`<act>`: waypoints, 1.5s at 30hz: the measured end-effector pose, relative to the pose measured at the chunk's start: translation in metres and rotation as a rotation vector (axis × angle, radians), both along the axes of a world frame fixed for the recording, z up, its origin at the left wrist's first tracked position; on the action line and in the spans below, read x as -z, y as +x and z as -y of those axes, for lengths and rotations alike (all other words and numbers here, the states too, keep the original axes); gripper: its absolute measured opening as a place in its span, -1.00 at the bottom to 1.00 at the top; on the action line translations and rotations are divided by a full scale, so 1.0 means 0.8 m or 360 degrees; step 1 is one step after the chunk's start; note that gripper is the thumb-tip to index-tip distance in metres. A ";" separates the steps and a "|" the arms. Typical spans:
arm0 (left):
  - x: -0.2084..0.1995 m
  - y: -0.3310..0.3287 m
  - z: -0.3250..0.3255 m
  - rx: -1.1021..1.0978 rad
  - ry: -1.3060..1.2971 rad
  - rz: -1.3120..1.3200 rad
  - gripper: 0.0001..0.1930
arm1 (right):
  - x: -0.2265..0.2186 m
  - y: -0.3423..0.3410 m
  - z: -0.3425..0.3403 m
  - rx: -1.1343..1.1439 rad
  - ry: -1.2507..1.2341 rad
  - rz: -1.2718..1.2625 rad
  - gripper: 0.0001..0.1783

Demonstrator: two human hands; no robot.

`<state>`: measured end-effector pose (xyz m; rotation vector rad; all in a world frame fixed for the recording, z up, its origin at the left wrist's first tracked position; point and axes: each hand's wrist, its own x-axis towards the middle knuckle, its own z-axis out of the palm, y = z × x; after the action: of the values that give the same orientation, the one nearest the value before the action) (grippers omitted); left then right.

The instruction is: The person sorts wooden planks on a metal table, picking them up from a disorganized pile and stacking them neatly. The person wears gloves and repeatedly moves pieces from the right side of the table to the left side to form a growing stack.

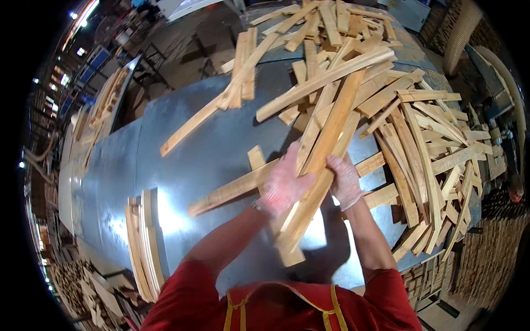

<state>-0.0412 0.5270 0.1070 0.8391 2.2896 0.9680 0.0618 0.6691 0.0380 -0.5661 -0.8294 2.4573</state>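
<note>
My left hand (284, 185), in a pale pinkish work glove, grips a few long wooden strips (334, 129) from the left side, its thumb lying across them. On their right edge, my right hand (346, 183), gloved the same way, closes round the strips; some of its fingers are hidden behind the wood. The held strips slant from near my body up to the far right, over other wood. Beneath my left hand, another wooden strip (229, 190) lies across a short piece on the metal tabletop (187, 171).
A loose heap of wooden strips (331, 33) covers the far side, and more strips (430, 149) pile up at the right. Several strips (144, 243) stand grouped at the near left. A single strip (190, 126) points toward me. Ribbed hoses (461, 38) hang at the far right.
</note>
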 end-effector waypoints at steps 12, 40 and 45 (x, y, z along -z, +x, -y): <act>0.059 0.093 0.491 -0.0557 0.0073 0.0657 -0.22 | 0.049 0.032 0.355 -0.0390 0.0887 0.0768 -0.06; 0.104 0.062 0.613 -0.1204 0.0831 0.1141 -0.61 | -0.026 -0.119 0.402 -0.0513 0.2238 0.1092 -0.18; 0.140 0.053 0.666 -0.1299 0.0451 0.0878 -0.68 | 0.002 -0.249 0.412 -0.0608 0.3429 0.0642 -0.24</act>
<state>0.0010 -0.0062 -0.0046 -0.3227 1.9998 1.6395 -0.1370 0.3396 0.0364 0.0543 -2.9151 0.4073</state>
